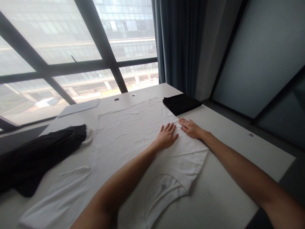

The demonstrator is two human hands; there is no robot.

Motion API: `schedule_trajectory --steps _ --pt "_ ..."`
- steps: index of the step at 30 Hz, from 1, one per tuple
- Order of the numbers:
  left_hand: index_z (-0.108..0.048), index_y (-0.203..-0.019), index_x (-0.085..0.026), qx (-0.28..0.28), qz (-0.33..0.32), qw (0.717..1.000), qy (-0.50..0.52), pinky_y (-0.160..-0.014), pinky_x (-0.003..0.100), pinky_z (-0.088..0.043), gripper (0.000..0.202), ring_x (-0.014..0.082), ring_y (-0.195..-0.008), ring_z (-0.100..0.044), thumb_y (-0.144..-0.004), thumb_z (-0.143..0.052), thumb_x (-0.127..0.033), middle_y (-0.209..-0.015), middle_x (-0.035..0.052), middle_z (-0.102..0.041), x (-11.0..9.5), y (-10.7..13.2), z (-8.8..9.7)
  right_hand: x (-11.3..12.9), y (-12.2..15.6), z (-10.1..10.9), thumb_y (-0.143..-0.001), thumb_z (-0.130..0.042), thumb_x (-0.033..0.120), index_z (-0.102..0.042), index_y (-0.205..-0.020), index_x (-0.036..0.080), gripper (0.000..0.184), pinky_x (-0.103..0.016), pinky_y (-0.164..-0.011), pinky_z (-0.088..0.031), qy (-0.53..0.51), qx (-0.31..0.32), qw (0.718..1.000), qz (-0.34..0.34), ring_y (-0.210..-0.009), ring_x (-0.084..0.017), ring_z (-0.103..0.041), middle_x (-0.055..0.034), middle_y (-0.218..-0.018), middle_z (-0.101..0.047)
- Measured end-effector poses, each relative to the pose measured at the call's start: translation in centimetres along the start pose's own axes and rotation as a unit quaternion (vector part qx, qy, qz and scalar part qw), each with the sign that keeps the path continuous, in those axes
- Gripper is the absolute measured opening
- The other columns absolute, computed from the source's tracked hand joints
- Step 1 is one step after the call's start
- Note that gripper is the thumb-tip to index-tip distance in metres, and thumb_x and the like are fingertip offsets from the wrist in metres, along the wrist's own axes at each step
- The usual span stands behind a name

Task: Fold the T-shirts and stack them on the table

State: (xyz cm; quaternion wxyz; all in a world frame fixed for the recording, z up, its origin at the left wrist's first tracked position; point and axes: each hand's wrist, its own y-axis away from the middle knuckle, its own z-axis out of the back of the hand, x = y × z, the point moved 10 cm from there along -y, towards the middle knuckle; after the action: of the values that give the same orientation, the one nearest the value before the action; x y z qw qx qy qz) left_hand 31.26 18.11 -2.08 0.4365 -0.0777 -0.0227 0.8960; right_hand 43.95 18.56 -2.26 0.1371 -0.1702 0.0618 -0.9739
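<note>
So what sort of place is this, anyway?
Probably an office or a similar workroom, though I can't be sure. The large dark-framed window faces a big many-windowed building, and the plain white table has round fittings set in its top, as office desks often do.

Glaring window (64,28) upper left; curtain (181,47) dim.

Between eight and nine o'clock, a dark garment (43,152) runs off-frame. Near six, print (163,187) on the white shirt (126,133) is too small to read — the left forearm (130,171), toward seven, hides part of it.
</note>
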Motion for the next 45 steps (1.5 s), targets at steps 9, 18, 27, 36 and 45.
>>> schedule_trajectory --steps 9,18,27,36,45 --pt "-0.029 -0.157 -0.013 -0.001 -0.003 1.0 -0.001 -0.122 0.054 -0.014 0.067 0.0312 -0.152 -0.018 -0.104 -0.027 -0.054 -0.165 0.0134 -0.022 0.1 -0.1 0.1 1.0 0.2 1.4 -0.103 -0.032 0.041 -0.026 -0.159 0.026 0.059 -0.06 -0.12 -0.016 -0.01 -0.043 0.999 0.025 -0.153 -0.026 -0.017 -0.008 -0.165 -0.021" --pt "-0.029 -0.157 -0.015 -0.004 0.003 1.0 0.004 -0.121 0.055 -0.015 0.066 0.031 -0.152 -0.018 -0.104 -0.027 -0.055 -0.165 0.013 -0.023 0.0 0.1 0.4 1.2 0.2 0.0 -0.102 -0.032 0.044 -0.023 -0.16 0.028 0.06 -0.064 -0.119 -0.011 0.016 -0.006 1.0 0.025 -0.153 -0.028 -0.016 -0.0069 -0.166 -0.018" --pt "-0.028 -0.157 -0.015 -0.002 0.003 1.0 0.007 -0.122 0.055 -0.014 0.071 0.0312 -0.152 -0.017 -0.102 -0.03 -0.059 -0.165 0.0125 -0.023 0.0 0.1 0.3 2.2 0.5 0.3 -0.101 -0.035 0.041 -0.02 -0.16 0.029 0.062 -0.064 -0.119 -0.012 0.019 0.001 0.999 0.035 -0.153 -0.028 -0.016 -0.0071 -0.166 -0.018" --pt "-0.023 -0.159 -0.015 -0.009 0.006 1.0 0.013 -0.122 0.055 -0.014 0.075 0.0313 -0.153 -0.017 -0.101 -0.031 -0.061 -0.165 0.0119 -0.021 -0.1 0.1 0.3 3.1 0.5 -0.4 -0.101 -0.035 0.04 -0.02 -0.16 0.028 0.062 -0.062 -0.119 -0.013 0.011 0.024 0.999 0.048 -0.152 -0.026 -0.019 -0.0075 -0.165 -0.023" --pt "-0.026 -0.158 -0.016 -0.007 0.01 1.0 0.017 -0.122 0.054 -0.013 0.073 0.0309 -0.153 -0.017 -0.1 -0.032 -0.06 -0.165 0.0114 -0.022 -0.3 0.1 0.6 2.5 0.4 -0.9 -0.1 -0.036 0.044 -0.025 -0.159 0.026 0.062 -0.064 -0.118 -0.013 0.017 0.027 0.999 0.031 -0.152 -0.028 -0.018 -0.0091 -0.165 -0.022"
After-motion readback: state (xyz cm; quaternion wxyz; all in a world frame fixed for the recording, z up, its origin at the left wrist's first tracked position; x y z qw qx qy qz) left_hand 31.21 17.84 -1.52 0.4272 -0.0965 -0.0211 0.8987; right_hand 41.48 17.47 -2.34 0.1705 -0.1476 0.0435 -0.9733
